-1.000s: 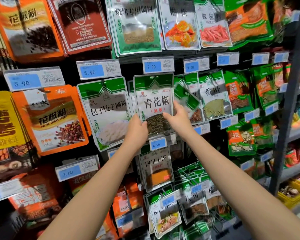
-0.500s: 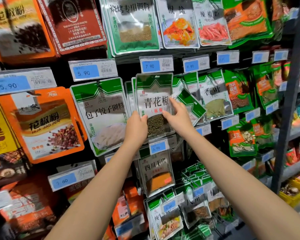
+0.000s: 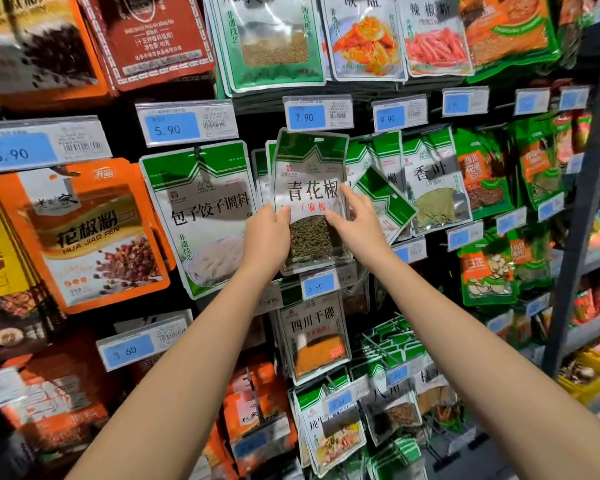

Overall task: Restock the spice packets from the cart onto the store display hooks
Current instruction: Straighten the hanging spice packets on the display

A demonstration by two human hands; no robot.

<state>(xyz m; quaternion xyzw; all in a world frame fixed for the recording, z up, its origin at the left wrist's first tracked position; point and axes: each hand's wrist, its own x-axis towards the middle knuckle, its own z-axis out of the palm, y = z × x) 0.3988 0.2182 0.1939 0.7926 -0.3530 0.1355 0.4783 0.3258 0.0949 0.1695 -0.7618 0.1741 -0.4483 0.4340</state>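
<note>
1. Spice packet (image 3: pixel 310 188), green top with a clear window of green peppercorns, sits mid-wall and upright. It is flat against the row of same-brand packets, directly under the 7.90 price tag (image 3: pixel 317 114) at 12 o'clock.
2. Orange pepper-powder packet (image 3: pixel 84 233) hangs far out at 9 o'clock, not involved.
3. Dumpling-seasoning packet (image 3: pixel 205 216) hangs just beside it at 9 o'clock and marks the neighbouring hook row.
4. My left hand (image 3: pixel 267 237) grips the packet's lower left edge at 7 o'clock, thumb on the front and fingers curled behind. This keeps the packet square, so the hang hole (image 3: pixel 317 139) at 12 o'clock lines up.
5. I can't see the hook, which is hidden behind the packet top, so I can't tell whether it is threaded yet.
6. My right hand (image 3: pixel 361 226) pinches the right edge at 4 o'clock, with the thumb on the window and the index stretched up the edge. My guess is that it steers the packet.
7. Tilted green packet (image 3: pixel 385 199) at 3 o'clock hangs crooked just behind my right hand and probably needs straightening.
8. Bay-leaf packet (image 3: pixel 433 188) further out at 3 o'clock hangs straight.
</note>
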